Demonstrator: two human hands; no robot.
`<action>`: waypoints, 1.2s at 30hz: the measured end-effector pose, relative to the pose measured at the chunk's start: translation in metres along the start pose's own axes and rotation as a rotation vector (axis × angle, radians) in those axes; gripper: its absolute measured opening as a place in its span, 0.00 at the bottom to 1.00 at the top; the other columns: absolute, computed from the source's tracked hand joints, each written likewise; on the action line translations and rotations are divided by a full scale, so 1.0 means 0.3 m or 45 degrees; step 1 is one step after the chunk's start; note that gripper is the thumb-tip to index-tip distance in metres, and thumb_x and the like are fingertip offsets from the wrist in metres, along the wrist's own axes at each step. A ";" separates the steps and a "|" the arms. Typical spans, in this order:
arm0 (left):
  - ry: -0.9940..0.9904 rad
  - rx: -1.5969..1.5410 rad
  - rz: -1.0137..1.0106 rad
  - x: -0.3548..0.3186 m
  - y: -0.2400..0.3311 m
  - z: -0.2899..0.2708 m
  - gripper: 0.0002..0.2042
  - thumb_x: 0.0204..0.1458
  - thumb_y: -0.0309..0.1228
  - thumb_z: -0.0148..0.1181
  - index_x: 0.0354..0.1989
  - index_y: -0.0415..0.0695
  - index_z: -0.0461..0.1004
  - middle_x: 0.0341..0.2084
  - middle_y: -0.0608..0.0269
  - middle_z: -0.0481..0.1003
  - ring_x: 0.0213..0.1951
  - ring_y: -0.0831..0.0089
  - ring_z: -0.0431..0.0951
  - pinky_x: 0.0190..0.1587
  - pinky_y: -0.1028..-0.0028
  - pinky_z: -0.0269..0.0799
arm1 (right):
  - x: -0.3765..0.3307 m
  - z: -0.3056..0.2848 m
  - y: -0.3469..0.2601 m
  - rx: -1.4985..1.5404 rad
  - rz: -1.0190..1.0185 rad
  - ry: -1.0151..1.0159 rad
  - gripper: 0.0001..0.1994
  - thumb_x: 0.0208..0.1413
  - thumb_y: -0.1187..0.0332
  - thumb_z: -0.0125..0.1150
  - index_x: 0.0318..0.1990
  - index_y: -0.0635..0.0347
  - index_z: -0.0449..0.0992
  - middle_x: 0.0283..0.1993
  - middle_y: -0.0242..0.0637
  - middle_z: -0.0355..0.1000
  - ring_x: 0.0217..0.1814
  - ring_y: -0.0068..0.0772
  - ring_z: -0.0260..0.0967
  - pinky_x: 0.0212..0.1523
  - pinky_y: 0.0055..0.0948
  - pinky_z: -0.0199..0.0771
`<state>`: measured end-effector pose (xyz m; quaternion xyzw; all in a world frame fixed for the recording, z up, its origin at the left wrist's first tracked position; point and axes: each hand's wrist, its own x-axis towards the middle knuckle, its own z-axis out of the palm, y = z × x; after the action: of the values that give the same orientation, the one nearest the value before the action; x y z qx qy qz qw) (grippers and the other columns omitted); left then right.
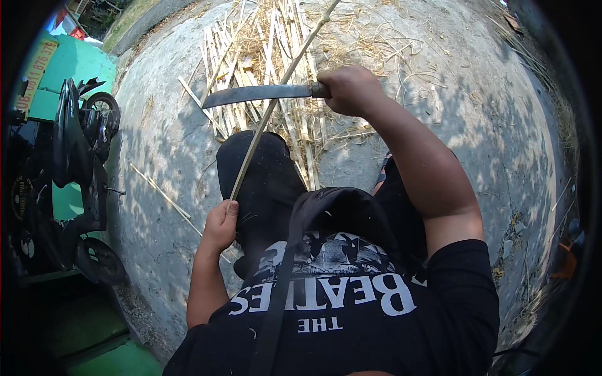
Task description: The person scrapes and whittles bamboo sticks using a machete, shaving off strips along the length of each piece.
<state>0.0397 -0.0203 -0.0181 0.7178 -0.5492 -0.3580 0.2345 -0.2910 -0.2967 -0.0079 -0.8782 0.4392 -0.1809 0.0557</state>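
Note:
My right hand [352, 91] is closed round the handle of a machete [260, 94], whose long grey blade points left. The blade crosses a long, thin bamboo strip [251, 150] and appears to touch it. Beside my left knee, my left hand [221, 224] grips the near end of that strip. From there the strip slants up and to the right, past my black-clad knee, toward the top edge. Under its far half lies a pile of split bamboo strips [235, 103] on the ground.
Curly bamboo shavings [385, 47] are scattered over the grey concrete ground [464, 125]. Two loose strips [164, 195] lie at my left. A dark motorbike [81, 138] stands at the far left by a green wall [81, 59]. An orange object [564, 260] is at the right rim.

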 end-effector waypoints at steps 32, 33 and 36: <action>-0.041 0.060 -0.006 -0.025 0.016 -0.027 0.25 0.71 0.49 0.47 0.28 0.38 0.68 0.19 0.67 0.65 0.25 0.77 0.63 0.28 0.69 0.64 | -0.011 -0.007 -0.087 -0.040 -0.362 -0.033 0.03 0.54 0.66 0.61 0.33 0.50 0.79 0.28 0.35 0.79 0.34 0.41 0.80 0.37 0.40 0.75; -0.063 0.095 0.027 -0.036 0.011 -0.038 0.25 0.71 0.48 0.48 0.28 0.38 0.68 0.18 0.66 0.66 0.25 0.77 0.63 0.28 0.69 0.63 | 0.002 -0.005 -0.040 -0.149 -0.267 -0.027 0.03 0.55 0.66 0.61 0.32 0.50 0.79 0.27 0.33 0.79 0.32 0.39 0.80 0.36 0.36 0.74; -0.088 0.121 0.083 -0.088 0.026 -0.039 0.24 0.71 0.47 0.48 0.28 0.38 0.67 0.18 0.65 0.66 0.24 0.76 0.64 0.27 0.69 0.63 | -0.006 0.000 0.163 0.112 0.356 0.119 0.04 0.54 0.63 0.62 0.33 0.50 0.77 0.30 0.42 0.78 0.34 0.54 0.78 0.39 0.51 0.77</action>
<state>0.0402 0.0021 0.0018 0.6971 -0.5965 -0.3481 0.1925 -0.3287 -0.3251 -0.0210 -0.7957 0.5511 -0.2311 0.0981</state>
